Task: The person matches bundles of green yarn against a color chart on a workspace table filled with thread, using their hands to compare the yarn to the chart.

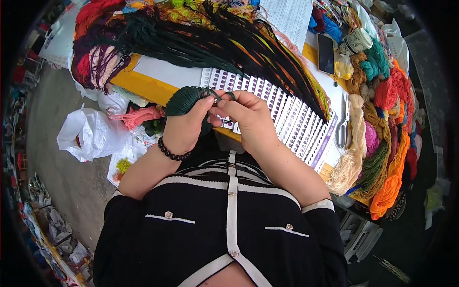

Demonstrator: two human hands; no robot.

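A dark green bundle of thread [184, 100] hangs over the back of my left hand [195, 115], whose thumb and fingers are closed on it. My right hand [248, 114] pinches a strand of the same green thread close to the left fingertips. Both hands meet over the near edge of the table, in front of my body. Just beyond them lie printed sample cards [258, 88] with rows of small purple and grey dots. Long dark green and black threads [191, 40] spread across the table behind the cards.
At the right lie scissors [342, 126], a phone [326, 53] and a cup [356, 42]. Coloured yarn skeins, including an orange one [393, 177] and a cream one [351, 148], are heaped along that side. A white plastic bag [93, 136] sits at the left.
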